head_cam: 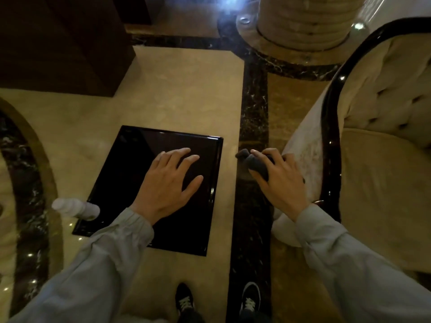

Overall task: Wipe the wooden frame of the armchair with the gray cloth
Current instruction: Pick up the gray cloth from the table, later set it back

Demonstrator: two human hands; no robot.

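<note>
The armchair [384, 159] stands at the right, beige and tufted, edged by a glossy dark wooden frame [331, 117] that curves from the top right down to the arm. My right hand [282, 178] is closed around the bunched gray cloth [256, 163], just left of the chair's outer side and a little apart from the frame. My left hand [168, 185] hovers with fingers spread over a black square side table [130, 159]; I cannot tell if it touches the top.
A white spray bottle [74, 208] lies at the black table's left edge. A stone column base [300, 26] rises at the top, dark wood panelling [58, 43] at the top left. My shoes [217, 301] stand on the marble floor below.
</note>
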